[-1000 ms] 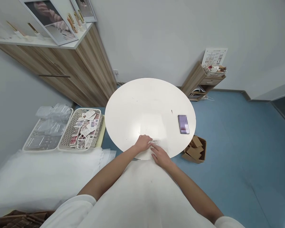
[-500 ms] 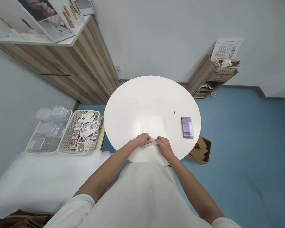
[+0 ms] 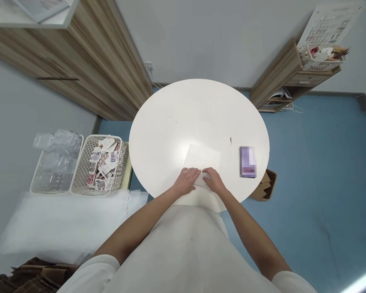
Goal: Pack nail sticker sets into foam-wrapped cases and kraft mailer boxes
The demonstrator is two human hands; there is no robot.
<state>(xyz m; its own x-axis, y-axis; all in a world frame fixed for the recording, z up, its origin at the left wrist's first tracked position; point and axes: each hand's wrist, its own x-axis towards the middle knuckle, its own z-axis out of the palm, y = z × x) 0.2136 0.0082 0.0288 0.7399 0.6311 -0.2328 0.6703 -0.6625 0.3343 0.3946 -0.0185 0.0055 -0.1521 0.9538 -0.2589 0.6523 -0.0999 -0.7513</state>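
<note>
A thin white sheet (image 3: 205, 156), hard to tell apart from the tabletop, lies a little askew near the front of the round white table (image 3: 195, 110). My left hand (image 3: 186, 181) rests palm down over its near left part, fingers stretched toward the right. Close beside it, my right hand (image 3: 213, 180) touches the near right part of the sheet. Its fingers are bent and the thumb stands apart from them. Between the two hands only a narrow gap of the sheet shows. Whether it is paper or plastic I cannot tell.
A purple blurred packet or phone (image 3: 247, 162) lies at the table's right. To the left stand a basket of printed cards (image 3: 75, 179) and a basket of clear plastic packaging (image 3: 33, 179). A cardboard box (image 3: 272, 183) sits on the floor at right. Cabinets (image 3: 110, 61) flank the wall.
Both hands held a narrow white strip at the sheet's near edge; now they lie on the sheet, the left flattened. The sheet has turned slightly. The head view has shifted downward and closer.
</note>
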